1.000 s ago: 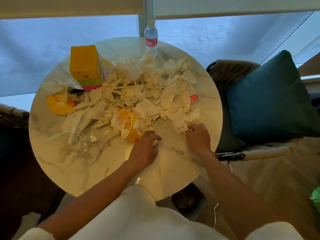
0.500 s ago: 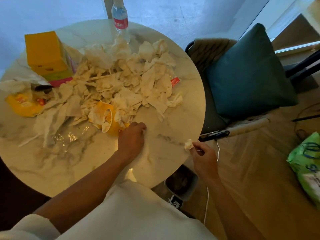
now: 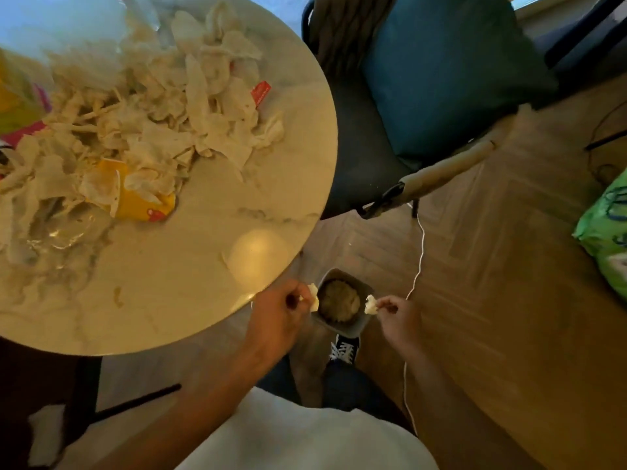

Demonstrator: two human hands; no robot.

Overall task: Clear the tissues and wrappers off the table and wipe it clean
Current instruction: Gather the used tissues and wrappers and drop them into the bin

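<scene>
Step in hand looks like dumping: both hands are hovering over the small grey bin [image 3: 342,301] on the floor, just past the table [image 3: 190,300] edge. The left hand [image 3: 281,313] is pinching a small white tissue scrap [image 3: 314,295] at the bin's left rim; the right hand [image 3: 395,315] is pinching another tissue wad [image 3: 371,304] at the right rim. Fingers on both are curled round the paper, neither is spread. The bin is already holding crumpled paper.

Next move, as a guess: letting both scraps drop into the bin, then reaching back to the table for more. It's calling for many trips or bigger handfuls, since most of the mess is left.

The tissue pile [image 3: 142,117] is sitting on the far and left part of the table, crumpled, torn, off-white, overlapping loosely; light and floppy, likely to shed bits when grabbed. A yellow wrapper [image 3: 142,203] is lying at the near edge of the pile, partly under tissues, a small red packet [image 3: 260,91] is at the right edge, and clear plastic film [image 3: 64,232] is lying flat at left. Wiping is not yet started; no cloth is showing
</scene>
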